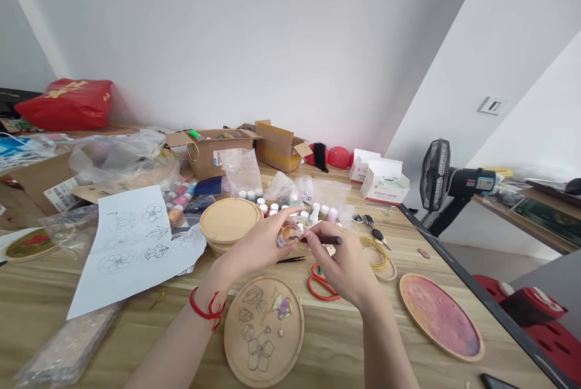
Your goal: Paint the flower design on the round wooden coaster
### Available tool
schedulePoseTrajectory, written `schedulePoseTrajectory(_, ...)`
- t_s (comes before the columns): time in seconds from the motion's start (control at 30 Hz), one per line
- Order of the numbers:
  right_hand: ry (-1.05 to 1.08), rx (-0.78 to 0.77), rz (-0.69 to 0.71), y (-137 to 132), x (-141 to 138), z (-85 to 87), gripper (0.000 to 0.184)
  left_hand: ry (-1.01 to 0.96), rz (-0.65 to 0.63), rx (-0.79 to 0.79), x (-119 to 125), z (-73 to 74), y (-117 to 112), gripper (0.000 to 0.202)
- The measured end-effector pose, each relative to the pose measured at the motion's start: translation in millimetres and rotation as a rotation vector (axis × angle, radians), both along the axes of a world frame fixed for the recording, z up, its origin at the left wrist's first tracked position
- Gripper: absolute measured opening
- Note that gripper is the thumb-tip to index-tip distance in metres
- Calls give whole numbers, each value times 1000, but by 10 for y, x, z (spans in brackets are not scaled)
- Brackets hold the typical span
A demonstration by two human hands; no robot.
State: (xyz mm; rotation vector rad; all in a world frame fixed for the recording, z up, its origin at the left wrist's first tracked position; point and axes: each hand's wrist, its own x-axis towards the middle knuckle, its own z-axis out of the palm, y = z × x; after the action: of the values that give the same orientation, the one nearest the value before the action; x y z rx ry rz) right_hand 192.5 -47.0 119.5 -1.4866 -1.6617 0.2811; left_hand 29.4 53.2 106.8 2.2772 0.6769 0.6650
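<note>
Worktop (333, 340): wood-grained, cluttered.
Left grip (261, 238): holding small jar (287, 235) by the fingertips.
Right grip (347, 262): pinching dark-handled tool (327, 240), tip at jar's mouth.

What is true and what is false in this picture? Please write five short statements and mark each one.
1. The left hand holds a jar, and the right hand holds a brush. True.
2. The scissors are in the left hand. False: the scissors lie on the table.
3. The red bracelet is on the left wrist. True.
4. Every drawing on the sketched board is coloured. False: most are only outlines.
5. The pink board lies left of both hands. False: it lies to their right.
</note>
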Motion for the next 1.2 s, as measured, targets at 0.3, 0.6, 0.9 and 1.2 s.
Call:
schedulePoseTrajectory(0.3,-71,47,-30,7,-9,6,28,-30,-12,18,32,-10,-37,59)
schedulePoseTrajectory(0.6,-43,45,-25,32,-23,-22,27,-22,17,15,5,-7,-15,61)
schedulePoseTrajectory(0.9,-10,94,-35,60,-37,-62,25,-53,63,39,7,-53,21,58)
schedulePoseTrajectory(1.2,17,135,-14,111,-56,-108,25,-79,107,17,-5,6,13,51)
